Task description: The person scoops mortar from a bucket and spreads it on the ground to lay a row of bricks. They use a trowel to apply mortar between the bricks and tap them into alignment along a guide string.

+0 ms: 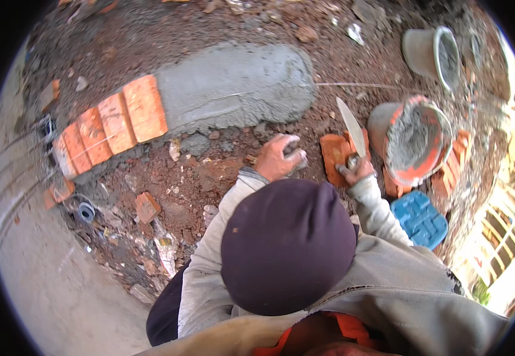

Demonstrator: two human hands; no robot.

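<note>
My left hand point(276, 157), smeared with grey, hovers over the soil below a long bed of wet mortar point(227, 83), its fingers loosely curled and apart. My right hand point(357, 171) grips a trowel point(351, 123), blade pointing up and away, over loose red bricks point(334, 154). Right of it stands a mortar-caked bucket point(414, 133) of grey mix. A row of red bricks point(115, 121) lies at the mortar's left end, with a taut string point(346, 84) along both. A dark rounded cloth shape point(287, 243), which I cannot identify, hides the ground between my forearms.
A second bucket point(429, 53) stands at the back right. A blue moulded plastic object point(418, 218) lies below the nearer bucket. Broken brick point(147, 207) and a grey pipe end point(86, 212) lie on the left. Concrete point(38, 249) borders the left, pale slats point(500, 207) the right.
</note>
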